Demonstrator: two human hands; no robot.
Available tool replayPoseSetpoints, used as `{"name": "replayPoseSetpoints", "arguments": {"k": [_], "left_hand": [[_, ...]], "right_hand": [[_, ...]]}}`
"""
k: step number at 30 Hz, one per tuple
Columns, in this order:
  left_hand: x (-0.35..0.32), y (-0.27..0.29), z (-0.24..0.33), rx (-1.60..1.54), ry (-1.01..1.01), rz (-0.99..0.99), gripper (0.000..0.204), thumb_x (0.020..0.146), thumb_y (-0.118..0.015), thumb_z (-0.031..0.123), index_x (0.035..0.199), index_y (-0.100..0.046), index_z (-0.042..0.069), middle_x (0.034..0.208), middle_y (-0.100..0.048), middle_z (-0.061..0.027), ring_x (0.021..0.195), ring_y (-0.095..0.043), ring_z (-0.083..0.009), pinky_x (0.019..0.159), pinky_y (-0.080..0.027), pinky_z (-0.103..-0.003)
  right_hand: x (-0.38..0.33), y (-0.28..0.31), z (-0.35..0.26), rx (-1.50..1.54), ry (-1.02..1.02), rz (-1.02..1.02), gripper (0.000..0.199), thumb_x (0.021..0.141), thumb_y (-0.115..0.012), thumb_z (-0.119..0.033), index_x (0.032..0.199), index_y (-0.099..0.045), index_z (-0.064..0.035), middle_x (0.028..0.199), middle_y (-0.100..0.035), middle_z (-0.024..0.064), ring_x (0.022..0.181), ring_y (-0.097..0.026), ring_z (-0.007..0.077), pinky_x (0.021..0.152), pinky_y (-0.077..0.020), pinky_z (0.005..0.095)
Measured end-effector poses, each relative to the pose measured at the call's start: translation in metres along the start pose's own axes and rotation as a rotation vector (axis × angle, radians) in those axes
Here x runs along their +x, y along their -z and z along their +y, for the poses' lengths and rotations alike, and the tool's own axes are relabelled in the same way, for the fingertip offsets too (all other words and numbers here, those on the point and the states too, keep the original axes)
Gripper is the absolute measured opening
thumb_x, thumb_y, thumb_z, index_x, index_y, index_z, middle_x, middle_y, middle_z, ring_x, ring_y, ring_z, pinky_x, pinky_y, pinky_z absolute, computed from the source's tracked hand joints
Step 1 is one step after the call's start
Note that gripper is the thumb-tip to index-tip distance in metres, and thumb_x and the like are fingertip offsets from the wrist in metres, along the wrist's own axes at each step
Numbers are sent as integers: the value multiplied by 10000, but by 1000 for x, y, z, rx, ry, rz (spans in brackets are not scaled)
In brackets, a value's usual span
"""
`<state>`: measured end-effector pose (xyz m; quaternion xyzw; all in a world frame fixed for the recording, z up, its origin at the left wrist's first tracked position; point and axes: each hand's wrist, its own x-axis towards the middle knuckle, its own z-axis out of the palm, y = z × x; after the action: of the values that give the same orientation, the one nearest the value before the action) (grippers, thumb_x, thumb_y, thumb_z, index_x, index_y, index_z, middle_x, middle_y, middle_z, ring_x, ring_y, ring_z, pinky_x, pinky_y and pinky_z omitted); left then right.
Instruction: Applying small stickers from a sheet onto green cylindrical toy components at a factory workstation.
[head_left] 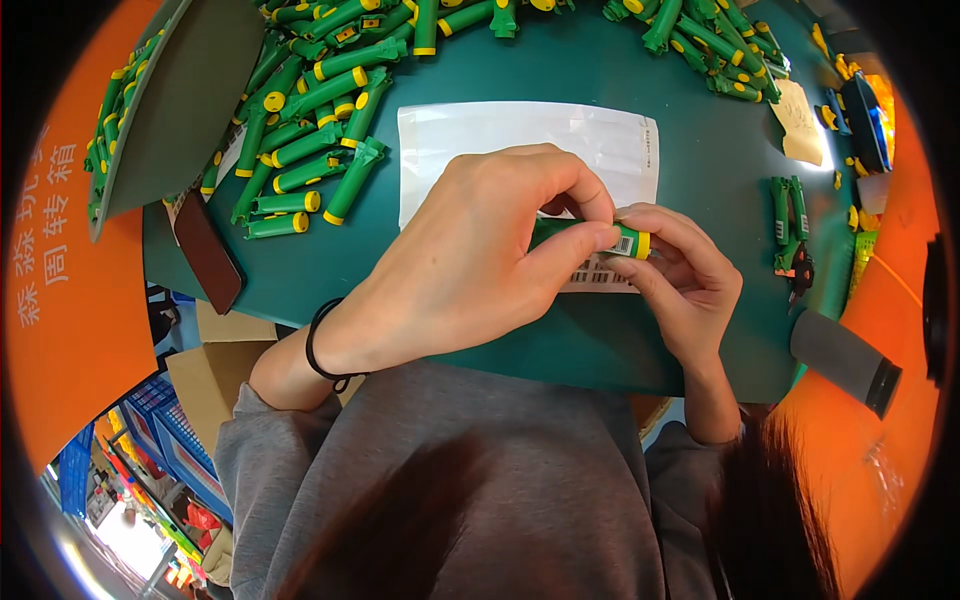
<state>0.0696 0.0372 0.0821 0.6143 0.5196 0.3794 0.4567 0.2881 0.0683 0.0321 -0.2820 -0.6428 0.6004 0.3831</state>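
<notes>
A green plastic tube with a yellow end cap [642, 246] is between my two hands, and a small white barcode sticker shows on its side. My left hand [480, 250] is closed over the tube, thumb and forefinger pressed at the sticker's edge. My right hand [695, 275] grips the yellow end from the right with bent fingers. Most of the tube is hidden behind the left hand. Under both hands lies a white sheet [520, 130], with small printed labels showing along its near part.
Several similar green tubes [300, 150] are heaped at the far left, more [715, 50] at the far right. A dark phone-like slab [208, 250] lies at the left edge. On the right are two green pieces [790, 215], a grey cylinder [840, 350] and a paper scrap [798, 125].
</notes>
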Motion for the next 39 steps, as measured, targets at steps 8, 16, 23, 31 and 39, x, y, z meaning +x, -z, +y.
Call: {"name": "replayPoseSetpoints", "arguments": {"k": [8,16,23,31,39], "left_hand": [[1,-3,-1,8,7,6,94,875,-693,18,953,-667,-28,909,-693,-51,867,-627,-119,833,-507,-277],[-1,-7,-6,46,-32,35,141,866,-725,37,975,-649,-12,908,-692,-47,872,-631,-116,821,-508,-272],[3,-13,-22,-103,128,-92,213,962,-670,225,1024,-616,28,860,-667,-37,820,-607,-92,729,-486,-256],[-11,19,-7,-122,5,144,287,1009,-591,253,1000,-670,-23,861,-652,-39,778,-540,-83,684,-471,-269],[-48,259,-8,1118,-194,1231,243,1011,-509,201,1064,-658,17,884,-695,-159,788,-648,-348,713,-508,-403]], "right_hand": [[-1,1,0,-3,-4,2,406,809,-672,175,1201,-609,91,1237,-598,191,1141,-614,250,954,-560,358],[-2,-1,2,10,-1,20,387,814,-677,162,1190,-619,89,1219,-618,186,1120,-628,245,941,-550,345],[1,-3,-2,-17,-80,50,322,849,-678,121,1166,-656,69,1182,-659,138,1029,-674,193,879,-578,294],[1,-4,-5,-228,-172,240,537,776,-754,70,1271,-557,-1,1226,-601,92,983,-631,164,830,-535,269],[-38,27,12,-844,-152,146,239,834,-774,-91,931,-566,-27,859,-470,23,714,-387,118,663,-359,251]]}}
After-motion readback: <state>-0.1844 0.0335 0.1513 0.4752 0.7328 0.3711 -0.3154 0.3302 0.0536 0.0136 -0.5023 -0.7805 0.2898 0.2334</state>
